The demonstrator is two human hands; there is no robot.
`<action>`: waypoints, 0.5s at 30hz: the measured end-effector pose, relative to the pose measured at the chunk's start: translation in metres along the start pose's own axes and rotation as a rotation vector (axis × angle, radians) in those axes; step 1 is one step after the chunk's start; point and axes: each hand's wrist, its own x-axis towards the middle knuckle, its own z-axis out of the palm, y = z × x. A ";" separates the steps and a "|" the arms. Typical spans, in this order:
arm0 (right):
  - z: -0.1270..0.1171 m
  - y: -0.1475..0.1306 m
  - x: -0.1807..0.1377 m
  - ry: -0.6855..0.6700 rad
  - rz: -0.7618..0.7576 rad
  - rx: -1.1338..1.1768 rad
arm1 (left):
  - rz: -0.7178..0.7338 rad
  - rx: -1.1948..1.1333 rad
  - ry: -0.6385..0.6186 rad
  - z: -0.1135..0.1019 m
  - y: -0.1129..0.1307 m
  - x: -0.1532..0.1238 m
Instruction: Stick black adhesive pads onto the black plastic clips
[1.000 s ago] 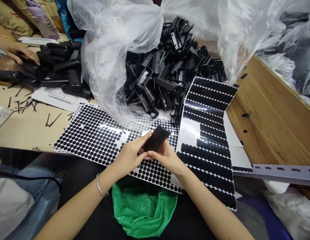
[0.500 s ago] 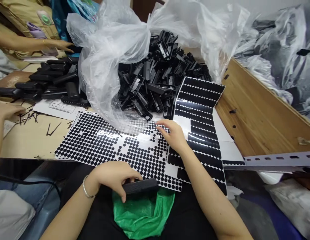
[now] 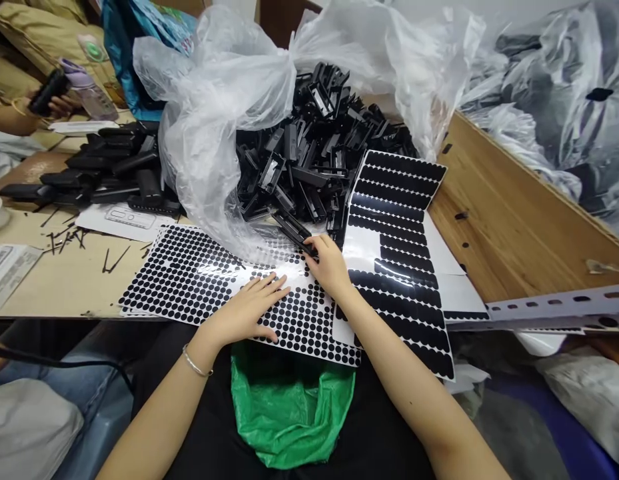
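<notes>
My right hand (image 3: 329, 265) pinches the near end of a black plastic housing (image 3: 293, 230) at the front of a heap of similar black housings (image 3: 309, 153). Fingers spread, my left hand (image 3: 246, 310) is over the white sheet of round black stickers (image 3: 179, 273) and holds nothing. Several dots are gone from the sheet's middle, where white backing shows. Beside my right forearm lies a second sheet with rows of black stickers (image 3: 399, 220), its far end raised against the heap. In my lap sits an open green bag (image 3: 294, 413), its inside partly in shadow.
Clear plastic sheeting (image 3: 204, 113) surrounds the heap. A wooden board (image 3: 519, 220) stands to the right. On the left are stacked black parts (image 3: 114, 160), thin black scraps (image 3: 64, 237) and a printed paper (image 3: 122, 220). Another person's hand (image 3: 59, 103) holds a black part at the far left.
The black part has left my left hand, which is now spread over the dot sheet. My right hand has taken hold of a housing. The other person's hands have moved; one holds a black part.
</notes>
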 end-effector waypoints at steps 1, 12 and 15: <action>-0.007 -0.002 -0.002 0.047 0.002 0.023 | -0.008 0.036 -0.003 0.004 -0.001 0.001; -0.078 -0.015 -0.021 0.108 0.245 0.632 | -0.154 -0.463 0.358 0.020 0.007 0.025; -0.072 -0.018 -0.023 -0.093 0.285 0.696 | -0.082 -0.929 0.411 0.012 0.010 0.025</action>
